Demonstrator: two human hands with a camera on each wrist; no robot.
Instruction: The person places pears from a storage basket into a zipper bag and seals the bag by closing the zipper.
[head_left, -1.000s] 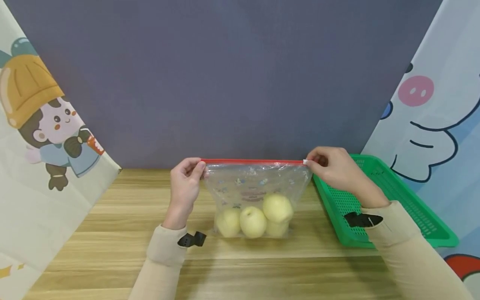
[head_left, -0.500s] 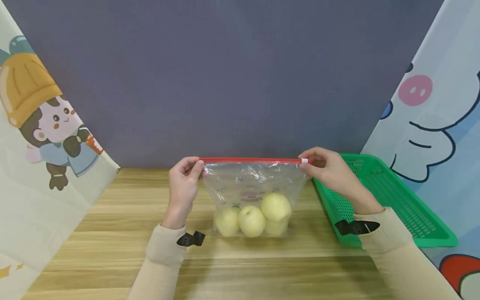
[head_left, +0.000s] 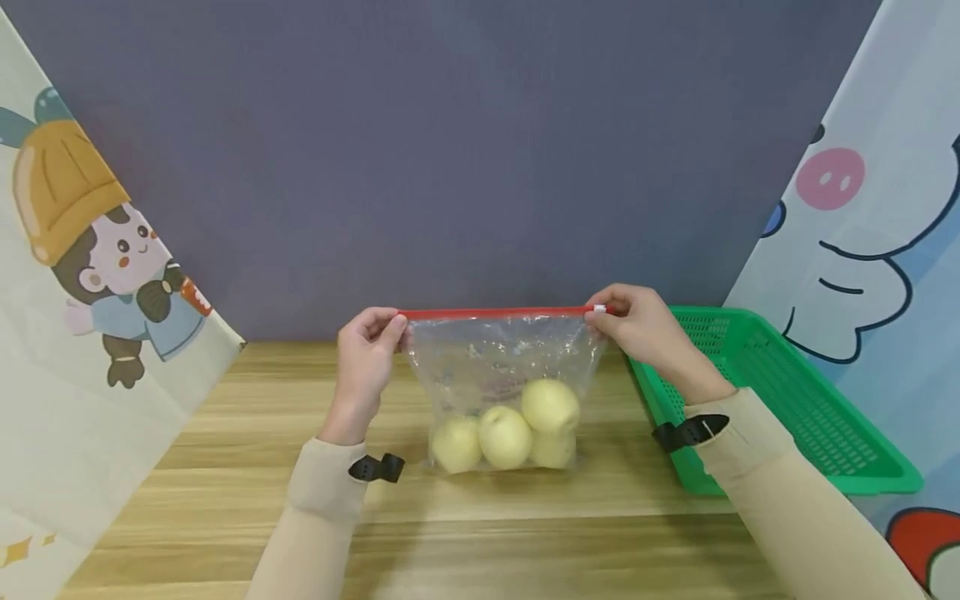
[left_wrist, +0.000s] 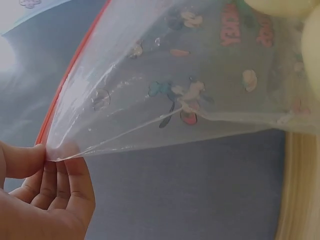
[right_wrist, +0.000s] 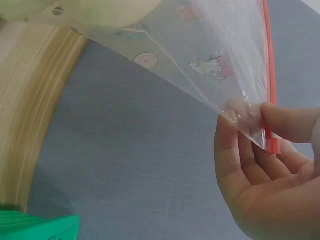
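Note:
A clear zip bag point(head_left: 487, 354) with a red zip strip point(head_left: 495, 314) stands upright on the wooden table, its small printed pictures showing in both wrist views. Several round, pale yellow fruits, like pears or apples point(head_left: 506, 437), lie in its bottom. My left hand point(head_left: 365, 354) pinches the top left corner between thumb and fingers. At the other end, my right hand point(head_left: 645, 329) pinches the bag just below the strip. The small end piece point(right_wrist: 273, 146) of the strip sticks out past that thumb in the right wrist view. Between both hands the strip runs nearly straight.
A green plastic basket point(head_left: 810, 408) with a perforated bottom stands to the right, partly behind my right forearm. A plain grey-blue panel point(head_left: 480, 150) rises behind the wooden table point(head_left: 247, 467). Cartoon-printed sheets point(head_left: 180, 400) flank it on both sides.
My right hand has shifted left from the strip's very end, leaving the end piece exposed. The bag's top edge has risen slightly. My left hand keeps its pinch on the corner.

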